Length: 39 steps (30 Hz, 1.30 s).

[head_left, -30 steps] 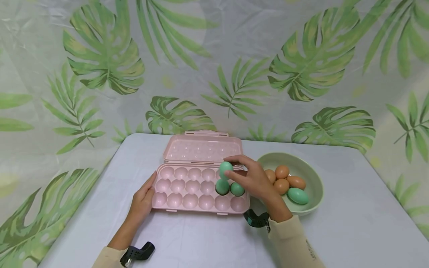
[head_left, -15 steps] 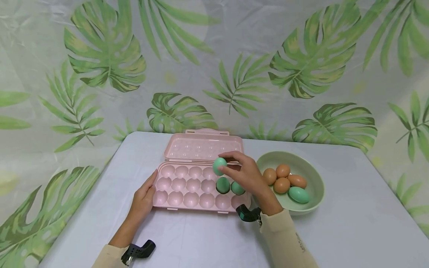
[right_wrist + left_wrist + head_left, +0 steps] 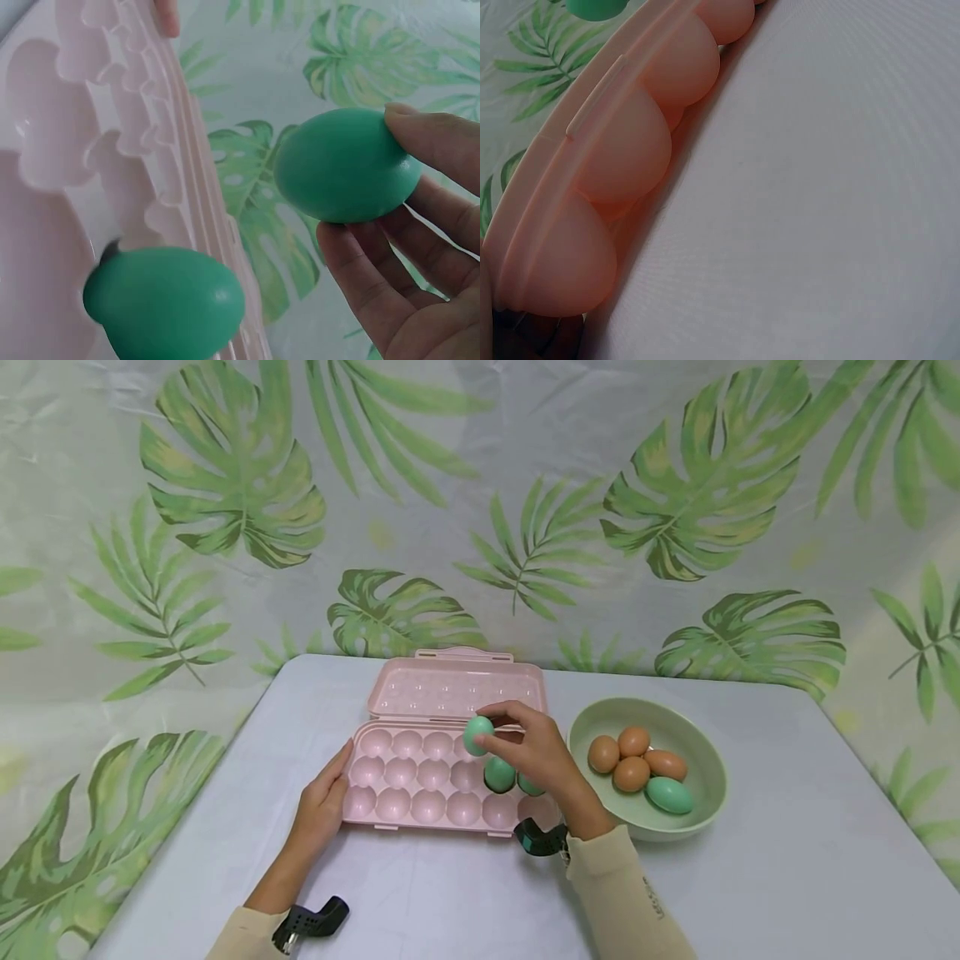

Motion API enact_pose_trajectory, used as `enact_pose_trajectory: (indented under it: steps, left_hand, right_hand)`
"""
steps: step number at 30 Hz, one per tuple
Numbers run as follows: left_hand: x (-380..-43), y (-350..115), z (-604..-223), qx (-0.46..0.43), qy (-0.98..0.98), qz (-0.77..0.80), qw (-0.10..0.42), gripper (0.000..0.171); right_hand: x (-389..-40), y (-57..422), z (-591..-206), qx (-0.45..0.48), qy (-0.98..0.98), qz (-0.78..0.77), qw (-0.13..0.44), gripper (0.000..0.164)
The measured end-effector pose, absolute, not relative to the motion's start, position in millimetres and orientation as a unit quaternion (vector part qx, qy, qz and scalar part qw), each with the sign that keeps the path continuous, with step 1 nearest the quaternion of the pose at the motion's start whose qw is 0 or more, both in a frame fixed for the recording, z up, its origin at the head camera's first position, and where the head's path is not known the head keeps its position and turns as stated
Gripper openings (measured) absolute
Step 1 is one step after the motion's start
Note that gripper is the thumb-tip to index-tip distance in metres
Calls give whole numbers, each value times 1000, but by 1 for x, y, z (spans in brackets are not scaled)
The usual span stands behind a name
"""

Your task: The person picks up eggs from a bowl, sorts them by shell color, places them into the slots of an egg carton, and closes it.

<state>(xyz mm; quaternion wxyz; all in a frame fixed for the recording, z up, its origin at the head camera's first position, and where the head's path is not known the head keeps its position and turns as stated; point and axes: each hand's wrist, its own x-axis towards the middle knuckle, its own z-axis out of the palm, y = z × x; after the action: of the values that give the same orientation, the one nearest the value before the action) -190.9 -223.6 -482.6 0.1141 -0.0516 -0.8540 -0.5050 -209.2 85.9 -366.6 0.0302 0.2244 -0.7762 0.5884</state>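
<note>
My right hand (image 3: 534, 750) pinches a green egg (image 3: 477, 736) between thumb and fingers, over the back row of a pink egg tray (image 3: 442, 828). In the right wrist view this held egg (image 3: 349, 165) lies sideways in the grip. Two green eggs sit in the tray's middle row: one egg (image 3: 499, 774) shows well, and the right hand partly hides the other egg (image 3: 531, 784). The left hand (image 3: 321, 802) grips the tray's left edge. Its fingers (image 3: 544, 334) show dark beneath the rounded cups (image 3: 626, 154) in the left wrist view.
The tray's lid (image 3: 457, 675) lies folded back behind it. Right of the tray stands a pale green bowl (image 3: 693, 743) holding several brown eggs (image 3: 632, 774) and one green egg (image 3: 670, 795). A leaf-print cloth (image 3: 525, 510) hangs behind the white table (image 3: 795, 793).
The right hand has carried the green egg leftward along the tray's back row. Less of the bowl is covered by that hand. The left hand stays on the tray's edge.
</note>
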Motion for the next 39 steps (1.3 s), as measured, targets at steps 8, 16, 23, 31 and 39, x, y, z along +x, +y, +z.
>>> enact_pose_trajectory:
  steps: [8,16,23,31,39]
  left_hand:
    - [-192,-221,-484,-48,-853,-505,119,45]
    - [-192,-218,-479,-47,-852,-507,119,45]
    - [-192,-217,-478,-39,-852,-509,115,45]
    - [-194,-221,-487,-44,-852,-507,120,45]
    - [-196,-222,-488,-46,-855,-502,121,45]
  right_hand:
    - [-214,78,-371,221,-773,595,17,33]
    - [-230,79,-398,215,-773,597,13,33]
    - [-238,82,-413,224,-779,586,20,34]
    - [-237,83,-417,241,-780,577,28,33]
    - [-238,83,-423,247,-792,557,34,31]
